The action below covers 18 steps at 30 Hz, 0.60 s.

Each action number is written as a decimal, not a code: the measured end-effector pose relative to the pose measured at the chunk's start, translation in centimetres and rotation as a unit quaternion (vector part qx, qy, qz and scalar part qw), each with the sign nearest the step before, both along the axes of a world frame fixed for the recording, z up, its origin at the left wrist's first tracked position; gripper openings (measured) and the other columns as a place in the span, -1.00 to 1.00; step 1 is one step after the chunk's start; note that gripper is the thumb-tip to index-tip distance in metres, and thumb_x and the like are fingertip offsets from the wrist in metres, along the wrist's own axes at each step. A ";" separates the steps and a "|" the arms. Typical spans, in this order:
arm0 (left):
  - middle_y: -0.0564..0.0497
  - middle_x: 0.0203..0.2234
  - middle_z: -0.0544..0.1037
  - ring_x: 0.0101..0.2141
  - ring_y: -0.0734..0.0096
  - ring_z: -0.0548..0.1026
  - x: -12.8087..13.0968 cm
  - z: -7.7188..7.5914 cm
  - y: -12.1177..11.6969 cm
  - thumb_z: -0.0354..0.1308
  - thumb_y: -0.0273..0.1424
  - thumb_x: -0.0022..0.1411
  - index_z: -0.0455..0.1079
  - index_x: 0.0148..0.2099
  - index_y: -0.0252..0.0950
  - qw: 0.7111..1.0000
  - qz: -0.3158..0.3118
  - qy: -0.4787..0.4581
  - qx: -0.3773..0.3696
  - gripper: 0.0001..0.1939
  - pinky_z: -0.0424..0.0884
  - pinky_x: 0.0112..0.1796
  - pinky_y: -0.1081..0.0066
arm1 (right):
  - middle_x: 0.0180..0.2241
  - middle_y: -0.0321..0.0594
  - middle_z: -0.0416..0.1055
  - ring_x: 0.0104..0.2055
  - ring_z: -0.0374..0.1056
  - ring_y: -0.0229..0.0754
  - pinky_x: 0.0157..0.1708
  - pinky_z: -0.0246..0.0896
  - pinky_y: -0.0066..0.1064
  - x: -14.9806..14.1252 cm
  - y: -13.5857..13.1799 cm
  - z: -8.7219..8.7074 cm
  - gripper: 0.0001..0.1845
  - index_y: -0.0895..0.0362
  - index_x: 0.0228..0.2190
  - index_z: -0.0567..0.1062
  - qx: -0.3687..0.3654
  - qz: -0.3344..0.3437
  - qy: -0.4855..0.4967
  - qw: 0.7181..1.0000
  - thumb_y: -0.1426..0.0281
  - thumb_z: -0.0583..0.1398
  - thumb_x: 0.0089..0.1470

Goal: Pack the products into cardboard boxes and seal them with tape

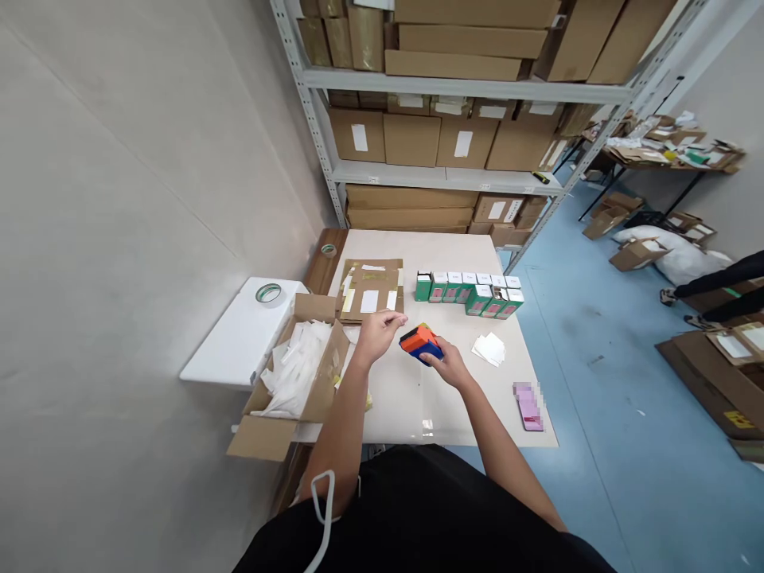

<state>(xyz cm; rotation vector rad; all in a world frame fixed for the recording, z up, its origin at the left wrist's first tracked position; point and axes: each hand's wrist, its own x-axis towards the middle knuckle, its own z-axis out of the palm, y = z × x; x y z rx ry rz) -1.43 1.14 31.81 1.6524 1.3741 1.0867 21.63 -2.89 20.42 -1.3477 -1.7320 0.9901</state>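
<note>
My right hand [449, 364] is wrapped around an orange and blue tape dispenser [419, 342], held above the table. Just to its left, my left hand [380, 333] has its thumb and fingers pinched together; whatever is between them is too small to make out. Behind my left hand lies a flattened cardboard piece [371, 288] with white labels and bits of tape. Green and white small boxes [454, 288] stand in rows beyond the dispenser. A few white paper slips [489, 348] lie to the right of my right hand.
An open carton [322, 382] full of white plastic wrapping [302, 366] stands at the left. A tape roll [268, 293] rests on a white surface [224, 342]. A pink phone-like object [528, 406] lies near the table's right edge. Shelves [465, 85] with cartons rise behind. A person's legs [716, 286] show at right.
</note>
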 end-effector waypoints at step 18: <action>-0.31 0.51 -0.08 0.41 -0.15 0.14 -11.7 0.1 -8.6 0.27 -0.25 0.36 -0.20 0.56 -0.12 0.921 0.123 0.207 0.305 -0.07 0.34 0.23 -0.09 | -0.20 -0.16 0.54 -0.19 0.45 0.01 -0.16 0.36 -0.19 -16.0 1.4 -0.1 -0.50 0.06 -0.04 0.42 -0.027 -0.104 0.058 0.992 -0.06 0.18 0.21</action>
